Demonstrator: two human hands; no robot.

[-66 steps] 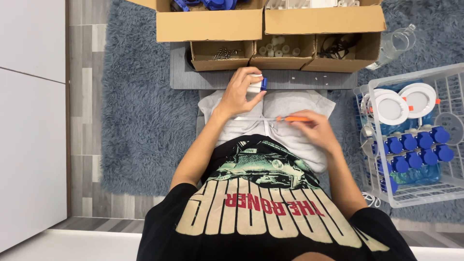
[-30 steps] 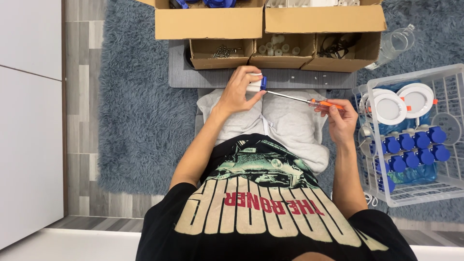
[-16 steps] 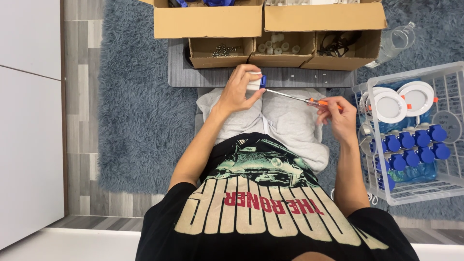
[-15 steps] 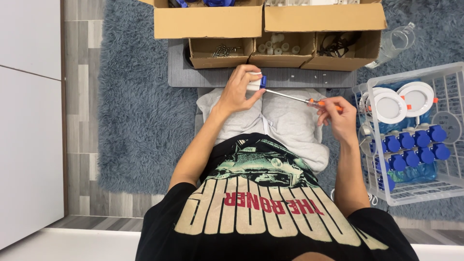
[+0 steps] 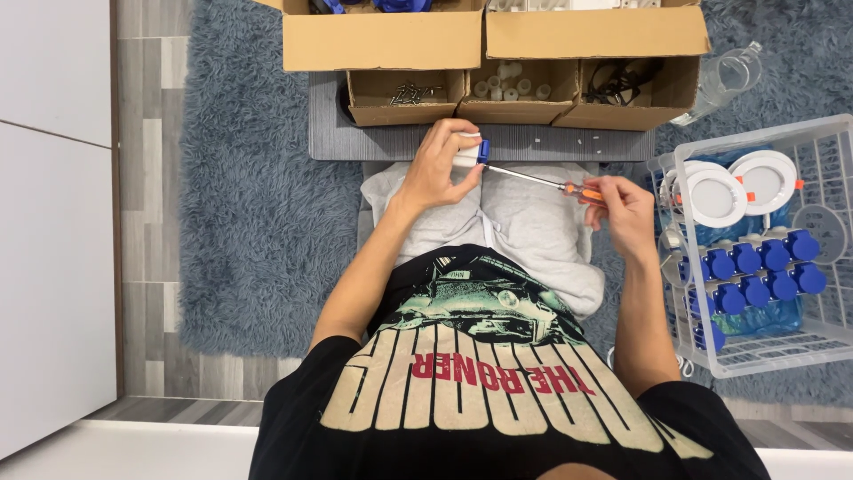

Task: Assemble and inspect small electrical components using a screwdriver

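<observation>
Left hand [image 5: 435, 171] is curled around a small white part with a blue end [image 5: 472, 151], fingers closed on it, held over the lap just near of the grey board [image 5: 373, 142]. Right hand [image 5: 626, 213] is pinched on the orange handle of a screwdriver [image 5: 551, 182]; its thin metal shaft runs left and slightly far, tip meeting the blue end of the part. Can't tell whether the tip is seated in a screw.

Both hands sit above the light grey shorts [image 5: 524, 222], roughly mid-scene, well apart from each other with only the screwdriver bridging them.

Far side: grey board lies on the blue shaggy rug [image 5: 240, 204]; three small open cardboard boxes stand on it side by side. Left box [image 5: 404, 96] holds dark small hardware, middle box [image 5: 515, 93] holds small white round parts, right box [image 5: 622, 89] holds black wire pieces. Two larger cardboard boxes [image 5: 498, 36] stand just beyond them.

Right side: white wire basket [image 5: 826, 142] on the rug, just beside the right hand. Inside: round white lamp fittings [image 5: 737, 187] at the far end, rows of blue caps [image 5: 755, 271] near of them. Clear plastic bottle [image 5: 724, 80] lies far of the basket.

Left edge: grey wood floor [image 5: 147, 178] and a white panel [image 5: 53, 222].
</observation>
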